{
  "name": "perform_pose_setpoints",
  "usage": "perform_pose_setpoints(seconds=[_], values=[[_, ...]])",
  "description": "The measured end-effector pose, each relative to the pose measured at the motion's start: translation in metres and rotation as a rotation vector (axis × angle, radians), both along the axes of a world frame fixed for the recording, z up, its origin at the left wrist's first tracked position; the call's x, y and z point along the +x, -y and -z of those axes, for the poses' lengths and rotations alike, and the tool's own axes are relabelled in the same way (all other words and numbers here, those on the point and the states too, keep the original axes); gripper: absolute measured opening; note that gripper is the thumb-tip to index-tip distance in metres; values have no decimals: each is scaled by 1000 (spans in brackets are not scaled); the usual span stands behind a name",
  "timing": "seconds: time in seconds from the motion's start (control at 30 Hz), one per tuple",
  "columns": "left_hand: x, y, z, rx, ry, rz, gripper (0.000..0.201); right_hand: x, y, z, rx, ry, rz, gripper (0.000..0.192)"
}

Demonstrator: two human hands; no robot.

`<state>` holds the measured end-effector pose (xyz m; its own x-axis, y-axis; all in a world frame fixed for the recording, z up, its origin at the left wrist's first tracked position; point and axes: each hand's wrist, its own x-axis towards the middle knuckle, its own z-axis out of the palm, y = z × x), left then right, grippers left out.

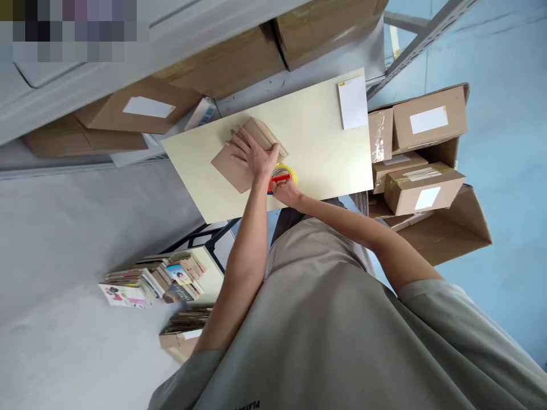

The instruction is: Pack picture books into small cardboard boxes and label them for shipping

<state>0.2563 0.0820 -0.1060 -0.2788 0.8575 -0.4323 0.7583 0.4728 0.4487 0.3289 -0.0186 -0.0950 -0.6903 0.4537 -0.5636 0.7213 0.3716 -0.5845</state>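
Here the left hand (250, 152) lies flat, fingers spread, on the cardboard box (239, 162) set corner-on, while the right hand (287, 191) grips the tape dispenser (282, 176).

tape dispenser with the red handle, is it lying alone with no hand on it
No, the right hand grips the red-handled tape dispenser against the flat brown cardboard box.

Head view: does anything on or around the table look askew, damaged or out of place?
Nothing looks damaged. The cardboard box lies skewed to the table edges under the left hand; the right hand grips a tape dispenser. Books lie loosely heaped below.
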Motion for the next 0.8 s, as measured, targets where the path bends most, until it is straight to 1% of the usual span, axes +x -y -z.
perform_pose_setpoints(seconds=[0.03,0.1,0.17,0.23,0.3,0.33,0.37,0.4,0.47,0.57,0.63,0.7,0.77,0.8], values=[[-1,2,-2,-30,-13,25,118,11,5,0,10,34,31,62],[-4,2,-3,-72,-27,51,117,46,17,2,35,134,104,54],[-6,1,-1,-87,-16,56,117,93,26,6,31,205,154,50],[-7,-2,4,-101,-12,67,116,140,30,13,38,283,236,56],[-8,-3,11,-100,-48,85,117,175,25,21,62,255,439,60],[-9,-3,14,-92,-79,98,119,184,19,26,81,219,507,61],[-11,-2,17,-79,-109,115,121,188,11,31,104,188,549,60],[-14,-1,19,-64,-133,135,123,187,2,36,126,165,562,59],[-21,2,20,-30,-145,185,126,175,-17,46,157,145,533,59],[-32,12,20,11,-97,256,126,149,-38,60,179,116,471,60],[-39,19,19,31,-64,311,126,136,-42,67,175,89,438,58],[-45,28,18,64,-36,379,124,127,-38,73,158,59,409,55],[-50,38,16,99,-5,449,117,117,-30,75,125,25,402,52],[-52,43,15,107,12,480,110,111,-25,75,96,0,414,51]])
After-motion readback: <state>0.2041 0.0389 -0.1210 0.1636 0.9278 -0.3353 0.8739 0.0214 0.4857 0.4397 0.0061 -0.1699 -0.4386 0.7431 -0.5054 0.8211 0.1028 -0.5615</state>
